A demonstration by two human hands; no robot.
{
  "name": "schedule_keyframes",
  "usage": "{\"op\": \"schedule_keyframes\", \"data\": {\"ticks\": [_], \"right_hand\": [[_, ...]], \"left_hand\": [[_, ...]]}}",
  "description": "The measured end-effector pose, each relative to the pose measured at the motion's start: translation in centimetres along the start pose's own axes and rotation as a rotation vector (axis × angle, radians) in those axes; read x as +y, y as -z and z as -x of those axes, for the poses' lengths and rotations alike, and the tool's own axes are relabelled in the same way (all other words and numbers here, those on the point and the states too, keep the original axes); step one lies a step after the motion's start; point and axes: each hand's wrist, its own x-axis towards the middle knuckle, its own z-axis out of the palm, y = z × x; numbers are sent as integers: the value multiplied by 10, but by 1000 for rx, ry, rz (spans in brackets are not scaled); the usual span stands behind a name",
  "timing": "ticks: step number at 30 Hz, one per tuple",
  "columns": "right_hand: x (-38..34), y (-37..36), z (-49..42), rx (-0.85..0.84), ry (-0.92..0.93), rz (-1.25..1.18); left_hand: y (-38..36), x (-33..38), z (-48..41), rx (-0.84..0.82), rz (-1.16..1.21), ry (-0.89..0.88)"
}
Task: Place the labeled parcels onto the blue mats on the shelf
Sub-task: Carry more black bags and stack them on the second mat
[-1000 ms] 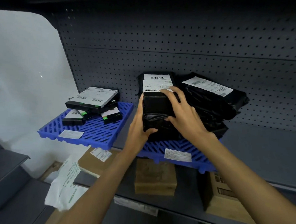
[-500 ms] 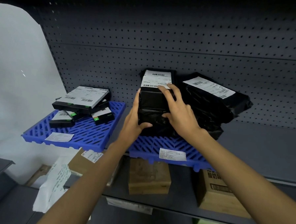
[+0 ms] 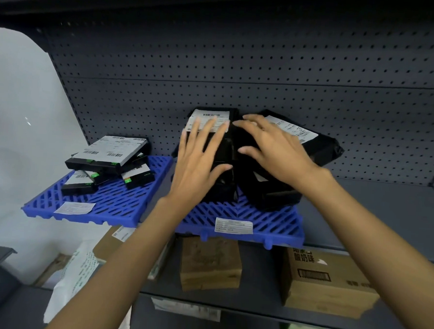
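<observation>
Left hand [image 3: 198,163] and right hand [image 3: 274,152] lie spread, fingers straight, over the upright black plastic-wrapped parcel with a white label [image 3: 228,149], which stands on the right-hand blue slatted plastic mat [image 3: 270,225], so placing looks done and the next move is probably drawing clear to fetch another.

- On the lower shelf [image 3: 259,292], the cardboard box [image 3: 328,283] bears dark Chinese characters, the top row cut off; we cannot read them with certainty, nor the framed strip printed beneath.
- On the upright black parcel [image 3: 226,149], a white label [image 3: 209,118] shows a barcode along its top; we find the print too small to read.
- The right black parcel [image 3: 322,149] and the flat box [image 3: 111,150] carry barcoded labels, illegible to us.
- The left blue mat [image 3: 123,204] and the right blue mat [image 3: 278,223] each carry a white sticker [image 3: 234,226] at the front edge, with lines we cannot make out.
</observation>
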Motion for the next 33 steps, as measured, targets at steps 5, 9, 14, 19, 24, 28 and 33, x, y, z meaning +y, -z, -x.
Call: {"op": "schedule_keyframes", "data": {"ticks": [5,9,14,19,24,28,33], "right_hand": [[77,26,18,116,-67,-17],[142,21,46,-126,-198,-192],[172,-6,62,-276,-132,-382],[200,-14,57,-321,-24,-409],[221,-26,48,-379,85,-477],[230,-37,39,-412,142,-594],[232,-49,33,-383,144,-720]], "left_hand": [[-9,56,-18,-22,32,-161],[-25,104,-26,-40,180,-122],[-48,141,-36,-196,177,113],[-62,163,-41,-154,244,227],[-75,181,-44,-64,231,310],[-85,183,-41,-40,238,334],[-94,188,-39,8,378,382]]}}
